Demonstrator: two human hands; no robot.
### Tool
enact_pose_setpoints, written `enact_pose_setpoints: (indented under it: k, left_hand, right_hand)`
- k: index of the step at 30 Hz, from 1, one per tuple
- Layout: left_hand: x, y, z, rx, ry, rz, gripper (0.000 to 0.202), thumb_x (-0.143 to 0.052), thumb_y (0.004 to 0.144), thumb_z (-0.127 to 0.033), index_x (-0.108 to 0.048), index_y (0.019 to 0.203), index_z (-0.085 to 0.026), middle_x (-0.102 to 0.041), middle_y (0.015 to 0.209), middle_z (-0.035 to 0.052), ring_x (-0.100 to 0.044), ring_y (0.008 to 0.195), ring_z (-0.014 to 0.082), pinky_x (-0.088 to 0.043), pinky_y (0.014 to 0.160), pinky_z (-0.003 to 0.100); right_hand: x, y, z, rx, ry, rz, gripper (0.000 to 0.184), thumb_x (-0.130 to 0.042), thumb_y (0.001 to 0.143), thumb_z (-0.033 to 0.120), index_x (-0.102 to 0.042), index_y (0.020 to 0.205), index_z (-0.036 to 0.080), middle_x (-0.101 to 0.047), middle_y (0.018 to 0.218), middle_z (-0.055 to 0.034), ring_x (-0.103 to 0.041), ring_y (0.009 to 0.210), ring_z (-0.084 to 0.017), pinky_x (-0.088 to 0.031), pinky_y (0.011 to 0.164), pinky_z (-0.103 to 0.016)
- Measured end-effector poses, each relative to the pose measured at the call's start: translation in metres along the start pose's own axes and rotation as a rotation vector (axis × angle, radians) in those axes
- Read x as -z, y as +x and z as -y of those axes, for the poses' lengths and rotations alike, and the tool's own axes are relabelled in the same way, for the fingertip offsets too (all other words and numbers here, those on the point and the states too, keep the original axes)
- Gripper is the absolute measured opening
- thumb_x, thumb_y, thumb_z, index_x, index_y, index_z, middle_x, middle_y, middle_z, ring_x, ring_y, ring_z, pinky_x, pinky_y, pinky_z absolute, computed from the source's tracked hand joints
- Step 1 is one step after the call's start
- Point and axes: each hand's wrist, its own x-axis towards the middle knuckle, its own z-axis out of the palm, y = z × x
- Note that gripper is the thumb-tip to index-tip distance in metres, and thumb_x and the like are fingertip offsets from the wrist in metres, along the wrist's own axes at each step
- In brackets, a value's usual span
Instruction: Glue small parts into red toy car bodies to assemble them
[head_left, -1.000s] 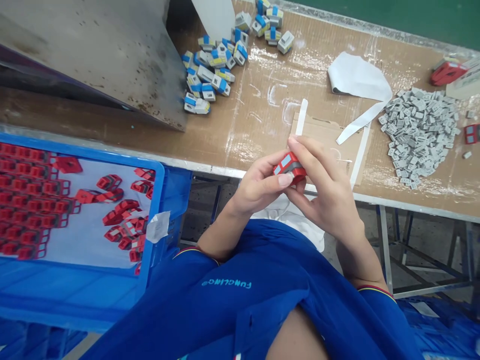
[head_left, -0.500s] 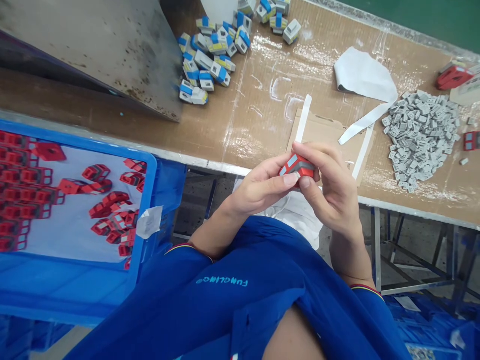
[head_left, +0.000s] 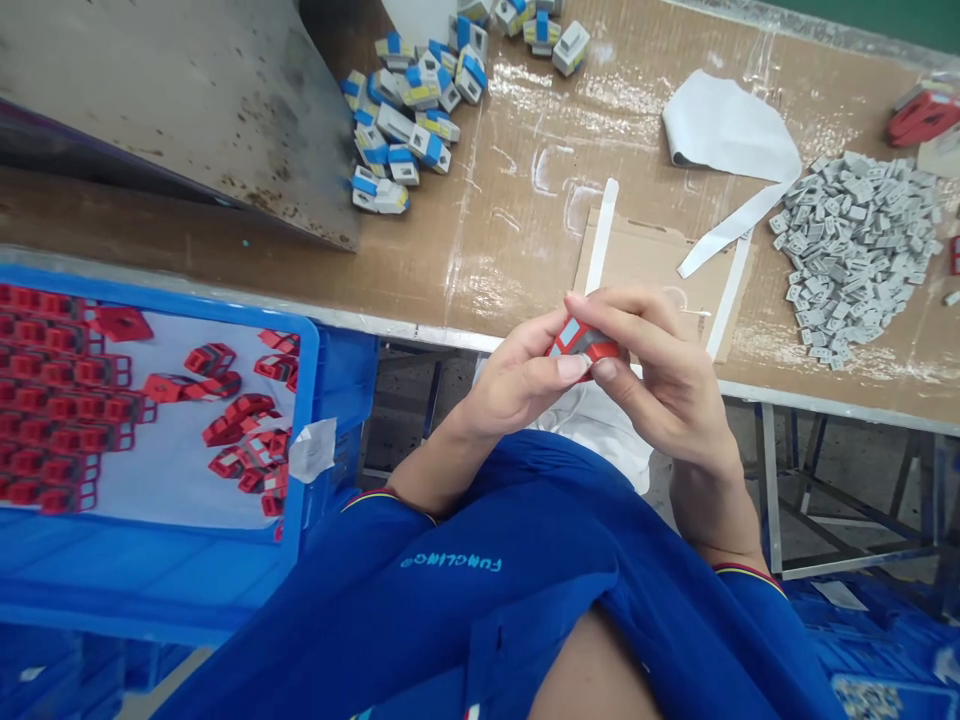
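Both hands hold one small red and grey toy vehicle piece (head_left: 595,344) with pale window panels, just in front of the table edge. My left hand (head_left: 521,375) grips its left end between thumb and fingers. From the right, my right hand (head_left: 656,365) closes on it, the index finger over the top and the thumb at the near side. The fingers hide much of the piece. Behind the hands lies a cardboard sheet (head_left: 652,255) with white strips along its sides. To its right is a heap of small light grey parts (head_left: 855,245).
A blue crate (head_left: 307,400) at left holds rows of red vehicle pieces (head_left: 52,400). White, blue and yellow toy pieces (head_left: 420,90) cluster beside a metal box (head_left: 172,100). A white cloth-like scrap (head_left: 727,125) and a red piece (head_left: 922,118) lie on the table (head_left: 517,270).
The view has shifted slightly. Both hands still hold the red piece, which looks slightly turned and more covered by the right fingers.
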Motion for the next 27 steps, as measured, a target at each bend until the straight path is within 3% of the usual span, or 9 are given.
enact_pose_setpoints:
  k: [5,15,22,27]
  left_hand:
    - [0.0,-0.001,0.0,0.007,0.034,-0.03,0.032,-0.082,0.084,-0.046,-0.067,0.082,-0.018,-0.054,0.074,0.0013,-0.053,0.071,0.0157,-0.048,0.066,0.031]
    - [0.0,-0.008,-0.001,0.046,0.064,-0.036,0.04,-0.081,0.082,-0.054,-0.058,0.078,-0.02,-0.047,0.07,-0.0005,-0.046,0.065,0.0144,-0.041,0.06,0.03]
    - [0.001,-0.017,0.001,0.052,0.136,-0.082,0.046,-0.081,0.076,-0.061,-0.058,0.086,-0.022,-0.049,0.072,-0.0001,-0.059,0.075,0.0187,-0.05,0.063,0.032]
    - [0.005,-0.024,0.003,0.097,0.24,-0.14,0.058,-0.081,0.072,-0.071,-0.059,0.096,-0.023,-0.052,0.077,0.0025,-0.072,0.098,0.0293,-0.058,0.065,0.034]
  right_hand:
    - [-0.003,-0.003,0.005,-0.042,0.008,-0.023,0.042,-0.063,0.109,0.033,-0.069,0.149,0.038,-0.07,0.123,-0.0064,-0.07,0.113,-0.025,-0.068,0.092,-0.041]
    - [-0.007,-0.001,0.007,0.052,-0.007,-0.012,0.04,-0.064,0.107,0.025,-0.071,0.146,0.032,-0.072,0.122,-0.0071,-0.071,0.112,-0.024,-0.063,0.103,-0.051]
    - [-0.009,-0.001,0.017,0.134,-0.049,-0.019,0.042,-0.062,0.107,0.017,-0.071,0.145,0.033,-0.075,0.124,-0.0073,-0.072,0.119,-0.026,-0.061,0.106,-0.055]
    - [-0.011,-0.003,0.023,0.177,-0.088,-0.036,0.035,-0.06,0.108,0.016,-0.073,0.139,0.027,-0.078,0.123,-0.0069,-0.071,0.117,-0.023,-0.061,0.106,-0.05]
